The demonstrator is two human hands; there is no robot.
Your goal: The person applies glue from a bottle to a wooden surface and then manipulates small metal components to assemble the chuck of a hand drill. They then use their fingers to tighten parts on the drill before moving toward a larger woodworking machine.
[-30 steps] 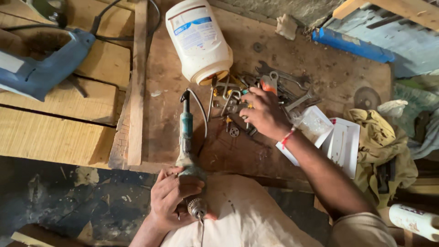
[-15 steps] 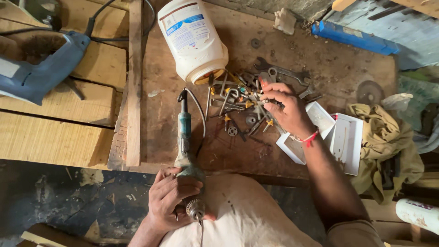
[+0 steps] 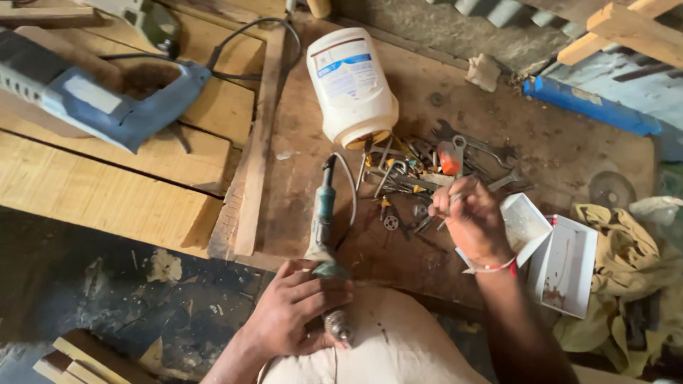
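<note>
My left hand (image 3: 292,313) grips the head end of a slim teal rotary tool (image 3: 321,220), whose chuck (image 3: 338,326) points toward my lap while its body lies along the brown wooden bench (image 3: 306,142). My right hand (image 3: 466,217) hovers over a heap of bits, spanners and screws (image 3: 420,174), its fingers pinched on a small metal piece. A white plastic jar (image 3: 352,85) lies on its side with its mouth toward the heap.
A blue power drill (image 3: 92,96) with a black cord rests on pale planks at the left. Two open white box halves (image 3: 562,259) sit beside a crumpled khaki cloth (image 3: 626,263). A blue bar (image 3: 590,107) lies at the back right. Dark floor shows below.
My right hand has drawn back from the heap toward me with its fingers now pinched together. The view has shifted slightly. My left hand has stayed on the rotary tool.
</note>
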